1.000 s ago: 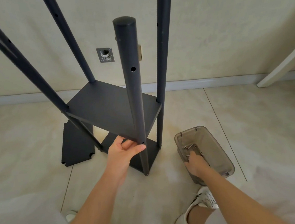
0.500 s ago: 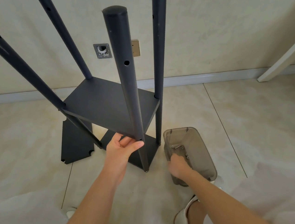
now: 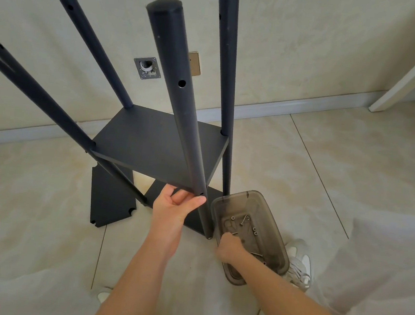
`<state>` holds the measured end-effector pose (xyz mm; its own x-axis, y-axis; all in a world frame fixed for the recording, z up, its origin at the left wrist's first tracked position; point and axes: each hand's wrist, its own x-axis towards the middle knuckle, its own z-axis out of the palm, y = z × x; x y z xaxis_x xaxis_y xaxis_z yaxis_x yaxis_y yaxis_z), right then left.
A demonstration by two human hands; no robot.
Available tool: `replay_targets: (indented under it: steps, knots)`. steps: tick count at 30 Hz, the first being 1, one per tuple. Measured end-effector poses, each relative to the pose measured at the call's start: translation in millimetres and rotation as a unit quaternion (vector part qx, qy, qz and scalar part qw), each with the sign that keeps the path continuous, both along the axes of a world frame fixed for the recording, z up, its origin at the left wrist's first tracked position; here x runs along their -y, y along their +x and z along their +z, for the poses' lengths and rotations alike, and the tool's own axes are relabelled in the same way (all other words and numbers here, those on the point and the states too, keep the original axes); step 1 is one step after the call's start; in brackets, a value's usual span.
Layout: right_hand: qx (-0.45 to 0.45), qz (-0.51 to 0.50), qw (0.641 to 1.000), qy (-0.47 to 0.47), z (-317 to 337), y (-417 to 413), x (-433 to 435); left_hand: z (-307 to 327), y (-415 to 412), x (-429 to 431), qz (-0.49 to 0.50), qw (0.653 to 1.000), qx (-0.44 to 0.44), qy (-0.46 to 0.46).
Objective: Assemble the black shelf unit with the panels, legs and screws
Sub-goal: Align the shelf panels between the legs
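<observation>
The left hand [image 3: 177, 206] grips the front edge of the matte black shelf panel [image 3: 152, 147], thumb against the near leg [image 3: 181, 104]. The right hand [image 3: 228, 247], curled, sits among screws [image 3: 243, 220] in the tinted box [image 3: 274, 228] beside that leg; any grasp is hidden.

black legs [image 3: 180, 109]: four. raised panel [image 3: 152, 147]: one. low panel [image 3: 193, 224] beneath it: one. loose panel [image 3: 110, 199] on the floor, left: one. three panels total. smoky box [image 3: 271, 220], near right: one. screws [image 3: 242, 220] inside: at least seven visible.

Bin [image 3: 276, 226] just beside front leg [image 3: 181, 104]; floor [image 3: 325, 180] rightward open.
</observation>
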<state>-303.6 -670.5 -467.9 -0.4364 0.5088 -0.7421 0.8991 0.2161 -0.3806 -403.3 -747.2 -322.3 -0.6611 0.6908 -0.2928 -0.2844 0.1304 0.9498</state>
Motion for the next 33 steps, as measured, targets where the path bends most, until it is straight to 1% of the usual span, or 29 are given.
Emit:
replay_targets:
  steps: [3, 5, 7, 8, 10, 14, 16, 20, 22, 25, 27, 33]
  knots:
    - [-0.026, -0.047, 0.996, -0.068, 8.3, 3.0, -18.3, -0.6, -0.3, -0.5, 0.001, 1.000, -0.006, -0.005]
    - [-0.038, -0.119, 0.986, -0.108, 8.6, 9.2, -33.7, -0.9, -0.3, -1.0, 0.001, 1.000, -0.002, -0.004]
    - [-0.045, -0.177, 0.978, -0.101, 0.0, 17.2, -47.5, -1.3, -0.3, -1.3, 0.000, 1.000, 0.003, -0.003]
    - [-0.037, -0.174, 0.981, -0.078, -5.6, 22.1, -52.8, -1.8, -0.4, -1.5, 0.001, 1.000, 0.004, -0.003]
    - [-0.004, -0.122, 0.992, -0.028, -18.8, 33.6, -58.7, -2.8, -0.4, -2.0, -0.001, 1.000, 0.001, -0.002]
    - [0.059, -0.007, 0.998, -0.009, -47.3, 51.9, -58.1, -4.4, -0.9, -2.7, 0.001, 1.000, 0.003, 0.006]
    - [0.053, 0.029, 0.998, 0.006, -53.8, 53.4, -54.2, -3.9, -0.5, -2.2, 0.003, 1.000, 0.003, 0.008]
    - [-0.022, 0.051, 0.998, 0.043, -63.5, 43.6, -45.0, -3.7, 0.2, -2.7, 0.000, 1.000, -0.002, 0.008]
    - [-0.051, 0.071, 0.995, 0.038, -66.8, 35.1, -40.3, -4.3, 0.1, -2.8, 0.001, 1.000, 0.000, 0.005]
    - [-0.042, 0.109, 0.993, 0.026, -68.9, 22.2, -35.8, -4.4, -0.8, -2.0, 0.004, 1.000, 0.004, 0.009]
    - [-0.027, 0.108, 0.993, 0.039, -72.0, 17.9, -35.2, -4.3, -1.2, -2.1, 0.006, 1.000, 0.009, 0.012]
    - [-0.021, 0.043, 0.998, 0.042, -80.6, 19.4, -35.8, -5.4, -1.0, -3.3, 0.010, 1.000, 0.017, 0.022]
